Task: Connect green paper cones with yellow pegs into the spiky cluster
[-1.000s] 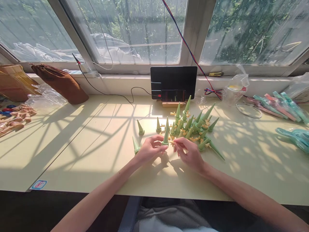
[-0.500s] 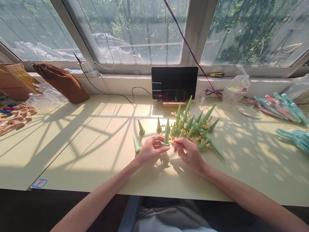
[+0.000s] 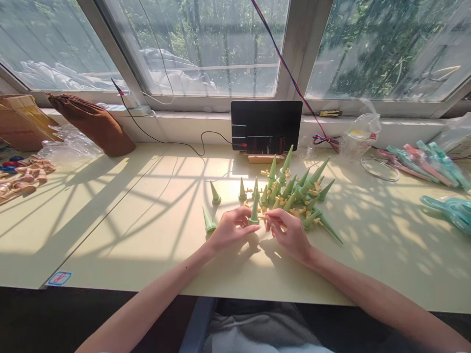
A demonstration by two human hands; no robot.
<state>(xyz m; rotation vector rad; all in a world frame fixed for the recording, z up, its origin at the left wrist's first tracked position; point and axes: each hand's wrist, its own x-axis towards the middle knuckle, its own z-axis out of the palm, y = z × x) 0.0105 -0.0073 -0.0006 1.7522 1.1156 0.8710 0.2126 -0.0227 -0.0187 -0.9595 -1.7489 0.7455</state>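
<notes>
My left hand (image 3: 228, 230) is closed around the wide base of a pointed green cone (image 3: 254, 210), which stands upright between thumb and fingers just above the table. Pinched in the fingertips of my right hand (image 3: 291, 234) is a small yellow peg (image 3: 261, 216), its near end against the side of the cone's base. Whether it enters the base I cannot tell. Behind both hands lies a pile of similar green cones (image 3: 290, 189), many with yellow pegs at their bases. Two separate cones, one upright (image 3: 215, 193) and one tilted (image 3: 208, 221), are left of my left hand.
A black tablet (image 3: 267, 117) with a phone (image 3: 265, 145) in front leans at the window on a wooden stand (image 3: 259, 159). On the left are a brown pouch (image 3: 96, 128) and wooden pieces (image 3: 27, 176). Teal plastic pieces (image 3: 451, 213) and a plastic cup (image 3: 355, 142) sit right.
Both hands stay nearly in place. The held cone has dropped slightly toward me, and the yellow peg remains at its base.
</notes>
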